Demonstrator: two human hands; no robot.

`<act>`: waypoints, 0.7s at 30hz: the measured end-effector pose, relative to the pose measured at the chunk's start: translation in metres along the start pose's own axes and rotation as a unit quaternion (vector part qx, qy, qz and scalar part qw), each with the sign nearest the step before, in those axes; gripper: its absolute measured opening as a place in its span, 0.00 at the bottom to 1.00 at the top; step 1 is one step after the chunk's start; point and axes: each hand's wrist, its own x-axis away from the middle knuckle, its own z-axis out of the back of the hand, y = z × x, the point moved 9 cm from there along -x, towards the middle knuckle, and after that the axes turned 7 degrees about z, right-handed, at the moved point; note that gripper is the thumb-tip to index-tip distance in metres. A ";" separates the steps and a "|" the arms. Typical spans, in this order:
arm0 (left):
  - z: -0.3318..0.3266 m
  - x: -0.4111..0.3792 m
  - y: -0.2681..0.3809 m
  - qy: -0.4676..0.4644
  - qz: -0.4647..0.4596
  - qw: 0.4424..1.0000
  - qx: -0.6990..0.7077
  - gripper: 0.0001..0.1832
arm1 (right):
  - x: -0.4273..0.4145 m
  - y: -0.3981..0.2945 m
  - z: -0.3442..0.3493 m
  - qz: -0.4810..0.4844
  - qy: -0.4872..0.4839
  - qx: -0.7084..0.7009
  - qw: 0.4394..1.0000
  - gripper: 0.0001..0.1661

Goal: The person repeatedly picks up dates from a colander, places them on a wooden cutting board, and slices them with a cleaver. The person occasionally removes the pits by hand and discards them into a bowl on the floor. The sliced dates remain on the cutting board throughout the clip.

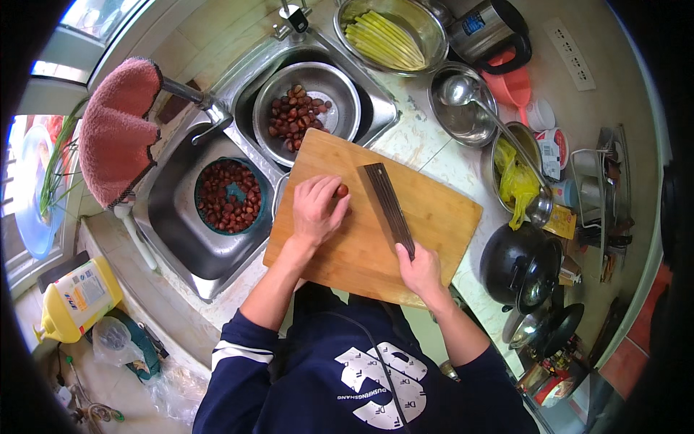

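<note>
My left hand is over the left part of a wooden cutting board. Its thumb and fingers pinch a reddish-brown chestnut; something small and brown, mostly hidden, shows by the thumb. In my right hand is a dark-bladed kitchen knife, its tip pointing away from me over the board. The board's far corner overlaps a steel basin with chestnuts in it. In the left sink bowl, more chestnuts fill a green round basket.
A pink towel hangs by the faucet. Beyond the board are a bowl of pale green stalks, a steel bowl with a ladle across it, and an electric kettle. A black pot stands right; a yellow bottle lies left.
</note>
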 end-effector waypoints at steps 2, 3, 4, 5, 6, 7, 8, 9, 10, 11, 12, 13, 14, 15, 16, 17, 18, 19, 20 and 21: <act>0.010 0.002 -0.006 0.016 0.018 0.999 0.032 0.20 | -0.001 0.001 0.001 -0.008 0.002 -0.011 1.000 0.14; 0.014 0.003 -0.011 0.026 0.041 0.998 0.050 0.20 | -0.001 0.002 0.001 -0.007 0.003 -0.011 1.000 0.14; 0.020 0.006 -0.017 0.036 0.064 0.995 0.068 0.20 | -0.001 0.003 0.000 -0.006 0.003 -0.012 1.000 0.14; 0.023 0.016 -0.034 0.037 0.131 0.985 0.102 0.17 | -0.002 0.003 0.000 -0.004 0.002 -0.012 1.000 0.14; 0.029 0.026 -0.047 0.053 0.206 0.965 0.151 0.18 | -0.003 0.003 0.000 -0.002 0.002 -0.011 1.000 0.15; 0.035 0.037 -0.056 0.068 0.279 0.937 0.199 0.18 | -0.003 0.003 0.000 -0.001 0.001 -0.010 1.000 0.15; 0.047 0.044 -0.053 0.070 0.287 0.940 0.172 0.19 | -0.002 0.004 0.000 0.001 0.001 -0.008 1.000 0.15; 0.052 0.060 -0.056 0.080 0.303 0.928 0.202 0.18 | -0.001 0.005 0.000 0.001 0.005 -0.009 1.000 0.15; 0.052 0.075 -0.057 0.040 0.310 0.931 0.189 0.16 | 0.000 0.008 -0.002 0.002 0.010 -0.009 1.000 0.14; 0.051 0.090 -0.059 0.000 0.317 0.932 0.177 0.15 | 0.000 0.010 -0.002 0.001 0.014 -0.010 1.000 0.14; 0.060 0.089 -0.043 -0.024 0.250 0.963 0.096 0.15 | 0.001 0.009 -0.002 -0.002 0.009 -0.025 1.000 0.14; 0.065 0.087 -0.028 -0.049 0.181 0.982 0.015 0.15 | 0.001 0.006 -0.001 -0.005 0.004 -0.039 0.999 0.13; 0.067 0.086 -0.015 -0.055 0.109 0.992 -0.032 0.16 | 0.002 0.003 0.000 -0.010 0.000 -0.054 0.999 0.13; 0.066 0.088 -0.008 -0.077 0.085 0.990 -0.077 0.18 | 0.004 -0.003 0.002 0.000 0.011 -0.065 0.998 0.12; 0.064 0.091 -0.007 -0.083 0.071 0.989 -0.098 0.19 | 0.008 -0.010 0.002 0.009 0.021 -0.076 0.997 0.11; 0.063 0.095 -0.006 -0.089 0.058 0.987 -0.119 0.21 | 0.010 -0.017 0.002 0.018 0.032 -0.088 0.995 0.10; 0.064 0.097 -0.007 -0.083 0.063 0.987 -0.120 0.22 | 0.011 -0.028 0.001 0.038 0.030 -0.086 0.995 0.10; 0.064 0.097 -0.009 -0.078 0.069 0.987 -0.122 0.23 | 0.012 -0.040 0.000 0.058 0.029 -0.085 0.994 0.09; 0.065 0.099 -0.009 -0.073 0.074 0.987 -0.124 0.23 | 0.013 -0.051 -0.002 0.077 0.028 -0.084 0.993 0.09; 0.067 0.100 -0.008 -0.060 0.084 0.988 -0.111 0.24 | 0.011 -0.063 -0.005 0.097 0.010 -0.078 0.992 0.08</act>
